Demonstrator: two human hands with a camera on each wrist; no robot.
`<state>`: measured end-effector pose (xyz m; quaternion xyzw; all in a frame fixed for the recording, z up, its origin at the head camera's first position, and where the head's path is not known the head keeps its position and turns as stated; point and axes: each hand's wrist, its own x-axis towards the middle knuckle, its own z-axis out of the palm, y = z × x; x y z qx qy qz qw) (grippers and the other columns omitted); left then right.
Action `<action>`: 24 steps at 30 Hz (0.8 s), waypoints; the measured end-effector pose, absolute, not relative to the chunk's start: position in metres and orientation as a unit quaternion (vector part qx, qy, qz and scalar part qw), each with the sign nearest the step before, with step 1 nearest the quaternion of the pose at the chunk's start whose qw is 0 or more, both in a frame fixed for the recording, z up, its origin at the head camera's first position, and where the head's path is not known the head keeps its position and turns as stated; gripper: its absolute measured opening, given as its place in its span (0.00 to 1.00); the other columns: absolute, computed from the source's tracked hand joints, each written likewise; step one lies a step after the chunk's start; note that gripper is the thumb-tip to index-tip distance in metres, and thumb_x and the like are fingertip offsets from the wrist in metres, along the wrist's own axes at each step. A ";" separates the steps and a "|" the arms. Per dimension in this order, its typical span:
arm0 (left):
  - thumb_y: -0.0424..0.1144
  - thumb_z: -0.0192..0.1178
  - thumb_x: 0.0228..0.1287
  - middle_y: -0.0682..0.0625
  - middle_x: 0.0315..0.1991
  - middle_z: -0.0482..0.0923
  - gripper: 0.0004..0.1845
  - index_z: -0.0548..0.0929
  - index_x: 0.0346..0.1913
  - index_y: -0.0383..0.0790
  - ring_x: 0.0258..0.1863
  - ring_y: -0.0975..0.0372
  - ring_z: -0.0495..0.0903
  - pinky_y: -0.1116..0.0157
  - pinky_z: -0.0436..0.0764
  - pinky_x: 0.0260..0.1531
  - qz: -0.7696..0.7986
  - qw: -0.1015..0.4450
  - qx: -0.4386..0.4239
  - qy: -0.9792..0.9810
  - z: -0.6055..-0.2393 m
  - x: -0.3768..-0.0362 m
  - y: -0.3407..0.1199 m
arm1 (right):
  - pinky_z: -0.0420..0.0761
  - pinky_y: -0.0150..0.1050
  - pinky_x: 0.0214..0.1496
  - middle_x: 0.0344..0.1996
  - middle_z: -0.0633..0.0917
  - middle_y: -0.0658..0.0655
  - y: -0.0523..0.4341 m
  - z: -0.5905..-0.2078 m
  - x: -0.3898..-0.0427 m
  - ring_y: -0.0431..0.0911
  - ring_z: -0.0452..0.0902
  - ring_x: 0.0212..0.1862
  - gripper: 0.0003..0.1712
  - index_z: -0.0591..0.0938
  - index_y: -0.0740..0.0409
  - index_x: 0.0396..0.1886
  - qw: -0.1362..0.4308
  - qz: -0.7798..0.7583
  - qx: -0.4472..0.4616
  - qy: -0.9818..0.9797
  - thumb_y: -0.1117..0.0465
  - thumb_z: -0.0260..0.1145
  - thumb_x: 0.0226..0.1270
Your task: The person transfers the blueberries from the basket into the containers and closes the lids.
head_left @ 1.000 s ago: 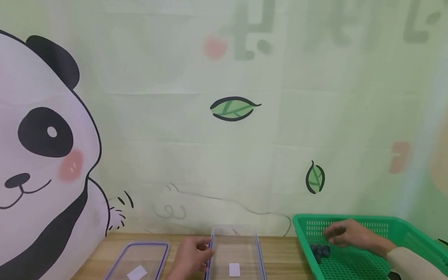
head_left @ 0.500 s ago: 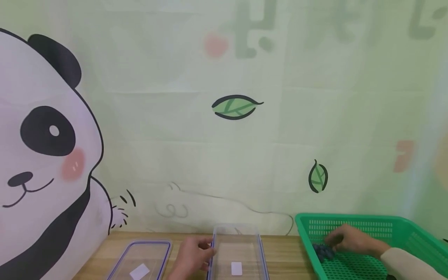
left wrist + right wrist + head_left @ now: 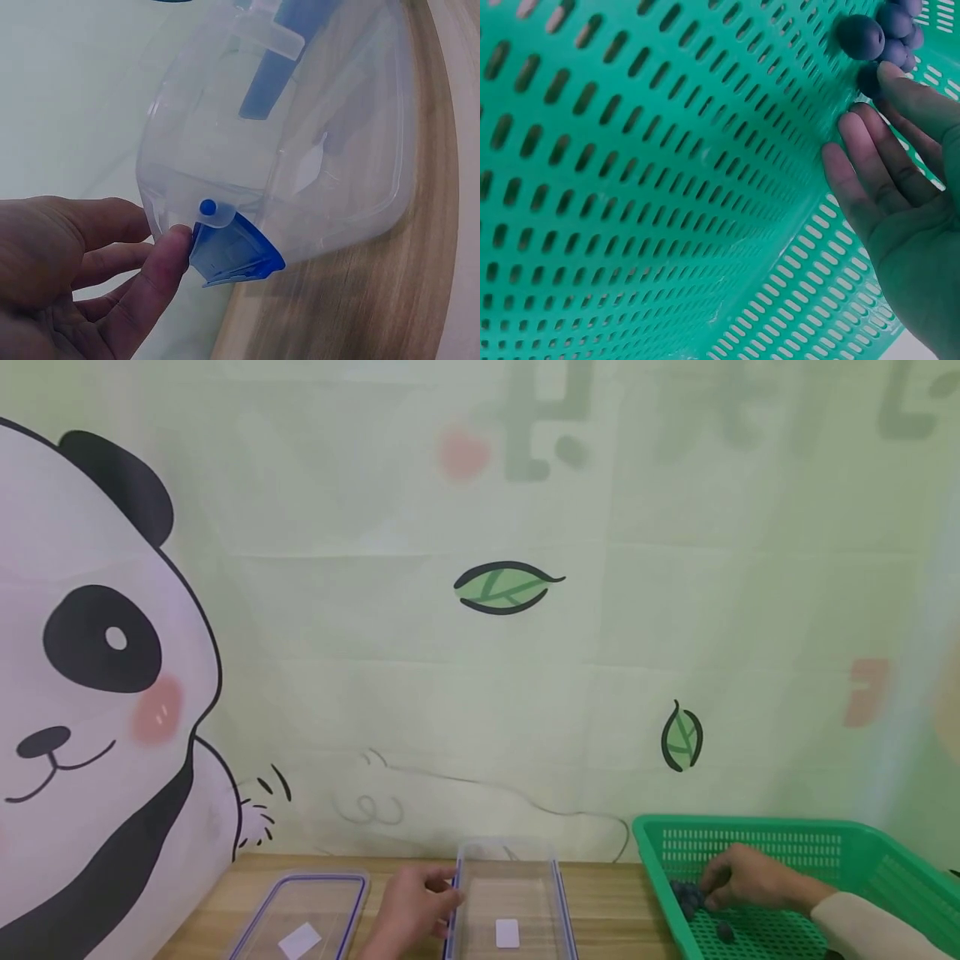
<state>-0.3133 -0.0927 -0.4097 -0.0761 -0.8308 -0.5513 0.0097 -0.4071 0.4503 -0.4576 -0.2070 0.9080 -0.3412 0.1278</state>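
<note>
A clear plastic food container (image 3: 507,893) with blue clips stands on the wooden table. My left hand (image 3: 416,906) pinches its left side; the left wrist view shows thumb and forefinger at the rim, beside a hanging blue clip (image 3: 236,251). Inside the green basket (image 3: 750,828), my right hand (image 3: 742,878) reaches to a cluster of blueberries (image 3: 684,897) by the left wall. In the right wrist view its thumb and forefinger pinch a dark blueberry (image 3: 868,79) next to several others, while the other fingers extend. One loose blueberry (image 3: 724,932) lies apart on the basket floor.
A clear lid (image 3: 318,910) with a blue seal and a white label lies left of the container. A cloth backdrop (image 3: 360,677) printed with a panda and leaves hangs behind the table. The basket has raised, slotted walls.
My right hand has lowered into the blueberries, and one berry now lies apart, nearer the basket's front. My left hand stays at the container's side.
</note>
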 end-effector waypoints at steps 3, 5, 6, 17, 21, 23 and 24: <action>0.25 0.70 0.65 0.46 0.34 0.85 0.20 0.83 0.58 0.21 0.22 0.61 0.83 0.62 0.89 0.23 -0.550 0.012 -0.079 -0.831 -0.410 -0.313 -0.093 | 0.90 0.43 0.38 0.37 0.90 0.51 0.438 -0.448 -0.397 0.47 0.87 0.39 0.11 0.92 0.57 0.40 0.116 -0.327 -0.195 0.917 0.58 0.82 0.61; 0.25 0.70 0.65 0.46 0.34 0.85 0.20 0.83 0.58 0.21 0.21 0.61 0.83 0.62 0.89 0.23 -0.550 0.012 -0.080 -0.831 -0.410 -0.312 -0.093 | 0.89 0.42 0.38 0.35 0.90 0.50 0.430 -0.441 -0.390 0.45 0.86 0.38 0.09 0.91 0.58 0.39 0.107 -0.312 -0.187 0.925 0.61 0.80 0.62; 0.25 0.70 0.65 0.46 0.34 0.85 0.20 0.83 0.59 0.21 0.21 0.61 0.83 0.62 0.89 0.23 -0.549 0.012 -0.079 -0.832 -0.410 -0.312 -0.093 | 0.89 0.42 0.37 0.35 0.89 0.49 0.428 -0.438 -0.388 0.45 0.85 0.38 0.07 0.91 0.58 0.38 0.106 -0.308 -0.185 0.927 0.62 0.80 0.62; 0.25 0.70 0.66 0.46 0.33 0.84 0.20 0.84 0.59 0.22 0.24 0.61 0.83 0.61 0.90 0.25 -0.550 0.010 -0.072 -0.832 -0.408 -0.314 -0.093 | 0.89 0.46 0.41 0.40 0.88 0.55 0.400 -0.376 -0.350 0.49 0.85 0.42 0.08 0.88 0.66 0.45 0.047 -0.351 -0.184 0.917 0.64 0.71 0.72; 0.25 0.70 0.65 0.47 0.33 0.83 0.20 0.84 0.59 0.22 0.24 0.61 0.83 0.61 0.90 0.25 -0.550 0.011 -0.073 -0.832 -0.409 -0.314 -0.093 | 0.89 0.46 0.43 0.42 0.89 0.57 0.389 -0.350 -0.334 0.52 0.85 0.45 0.12 0.87 0.69 0.49 0.016 -0.365 -0.170 0.915 0.63 0.70 0.75; 0.25 0.70 0.65 0.47 0.33 0.83 0.20 0.84 0.59 0.22 0.23 0.61 0.83 0.61 0.90 0.25 -0.551 0.010 -0.074 -0.831 -0.410 -0.313 -0.093 | 0.89 0.45 0.43 0.42 0.89 0.57 0.384 -0.338 -0.329 0.52 0.85 0.45 0.12 0.87 0.68 0.49 -0.005 -0.361 -0.170 0.917 0.62 0.70 0.76; 0.25 0.70 0.65 0.46 0.33 0.83 0.20 0.84 0.59 0.22 0.23 0.61 0.83 0.61 0.90 0.25 -0.552 0.010 -0.075 -0.831 -0.410 -0.313 -0.093 | 0.89 0.43 0.43 0.42 0.89 0.56 0.380 -0.332 -0.327 0.52 0.85 0.46 0.12 0.88 0.66 0.49 -0.020 -0.354 -0.169 0.920 0.61 0.71 0.75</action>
